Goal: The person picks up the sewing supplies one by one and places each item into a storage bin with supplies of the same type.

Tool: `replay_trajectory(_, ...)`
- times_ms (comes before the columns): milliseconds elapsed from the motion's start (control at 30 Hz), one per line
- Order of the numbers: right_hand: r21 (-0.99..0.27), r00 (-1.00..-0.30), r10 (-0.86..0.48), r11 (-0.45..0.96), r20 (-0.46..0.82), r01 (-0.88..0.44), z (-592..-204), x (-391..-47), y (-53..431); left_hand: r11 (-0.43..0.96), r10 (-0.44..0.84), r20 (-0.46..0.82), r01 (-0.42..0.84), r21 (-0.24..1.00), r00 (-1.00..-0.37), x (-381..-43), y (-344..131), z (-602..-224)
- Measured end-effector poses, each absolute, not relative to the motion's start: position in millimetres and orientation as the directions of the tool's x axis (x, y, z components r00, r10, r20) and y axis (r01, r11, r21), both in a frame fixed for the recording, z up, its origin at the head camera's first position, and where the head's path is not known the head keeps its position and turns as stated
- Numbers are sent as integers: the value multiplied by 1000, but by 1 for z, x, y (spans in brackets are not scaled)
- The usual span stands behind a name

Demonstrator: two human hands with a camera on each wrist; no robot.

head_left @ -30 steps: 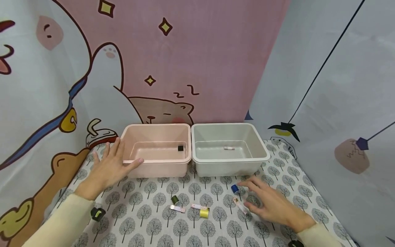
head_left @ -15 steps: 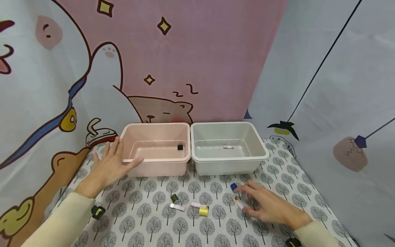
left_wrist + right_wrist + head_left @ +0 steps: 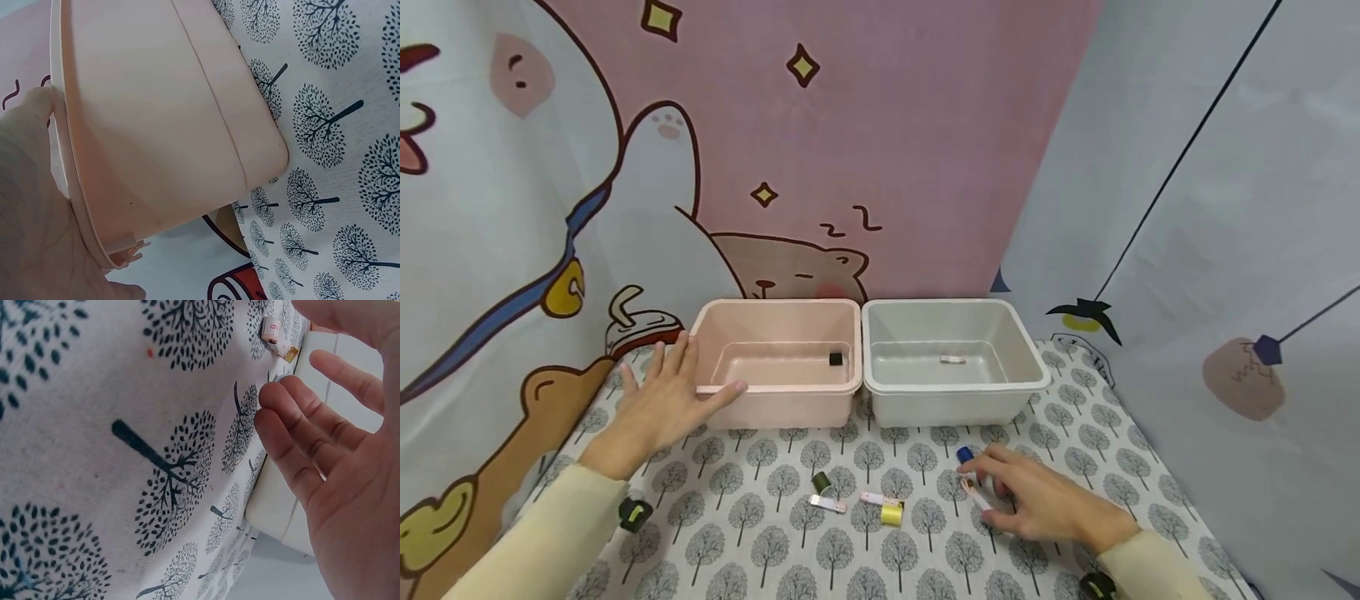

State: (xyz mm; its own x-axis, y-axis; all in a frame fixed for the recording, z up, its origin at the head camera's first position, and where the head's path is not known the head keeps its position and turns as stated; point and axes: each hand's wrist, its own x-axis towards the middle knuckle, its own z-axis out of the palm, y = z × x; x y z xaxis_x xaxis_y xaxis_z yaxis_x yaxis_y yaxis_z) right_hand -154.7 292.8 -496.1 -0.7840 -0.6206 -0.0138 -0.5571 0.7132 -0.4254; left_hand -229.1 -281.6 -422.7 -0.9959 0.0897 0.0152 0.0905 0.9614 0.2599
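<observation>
My left hand (image 3: 658, 408) rests on the front left corner of the pink bin (image 3: 778, 408), fingers straight and thumb over the front rim. My right hand (image 3: 1045, 500) is low over the table, thumb and forefinger apart on either side of a small rolled measuring tape (image 3: 976, 493). In the right wrist view, that tape (image 3: 270, 329), with printed numbers and a brass end, lies beyond the fingers, apparently untouched. Just past the fingertips is a blue thread spool (image 3: 965, 455), partly hidden in the head view.
A dark green spool (image 3: 822, 482) and a white tape (image 3: 827, 503) lie left of centre. A yellow spool (image 3: 892, 514) touches or nearly touches a pinkish tape (image 3: 880, 499). The pink bin holds a black spool (image 3: 836, 359); the pale grey bin (image 3: 957, 407) holds one tape (image 3: 952, 360).
My right hand has moved slightly left and lower, its thumb and forefinger coming nearer the measuring tape. The left hand stays on the pink bin.
</observation>
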Motion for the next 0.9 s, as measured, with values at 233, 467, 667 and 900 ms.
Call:
replay_trajectory(233, -422, -775, -632, 708, -22, -566, -500, -159, 289, 963, 79, 18, 81, 257, -997, -230, -283, -422)
replay_trajectory(467, -423, -776, -628, 718, -53, -552, -497, -162, 288, 963, 78, 22, 81, 259, -997, -231, -280, -425)
replay_trajectory(667, -416, -776, -628, 722, -60, -553, -497, -164, 287, 964, 81, 18, 83, 253, -997, -233, -277, -424)
replay_trajectory(900, -435, -757, -652, 694, -41, -574, -501, -168, 282, 965, 76, 19, 78, 251, -997, -231, -282, -421)
